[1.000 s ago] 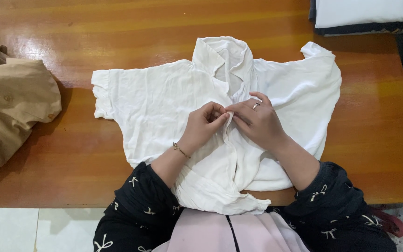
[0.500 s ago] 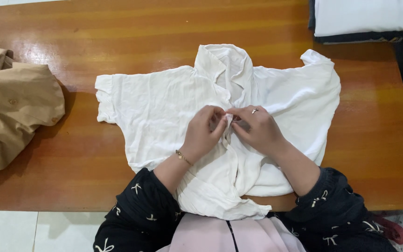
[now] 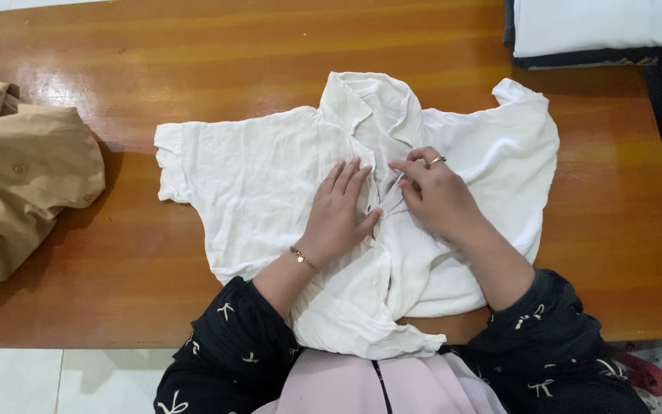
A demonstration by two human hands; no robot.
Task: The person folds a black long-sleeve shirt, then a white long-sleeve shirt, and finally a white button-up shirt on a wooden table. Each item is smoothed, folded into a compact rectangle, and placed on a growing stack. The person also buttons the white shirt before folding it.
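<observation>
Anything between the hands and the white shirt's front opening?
Nothing visible. The left hand lies flat on the white shirt just left of the front opening; the right hand rests on the cloth just right of it, fingertips at the placket. The tan garment lies apart, far left.

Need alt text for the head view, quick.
Both hands rest on a white collared shirt spread on a wooden table: left hand flat, right hand at the placket. A tan garment lies at left.

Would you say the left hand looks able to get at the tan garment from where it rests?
Probably yes: the left hand lies flat on the white shirt, and only bare table separates it from the tan garment.
</observation>
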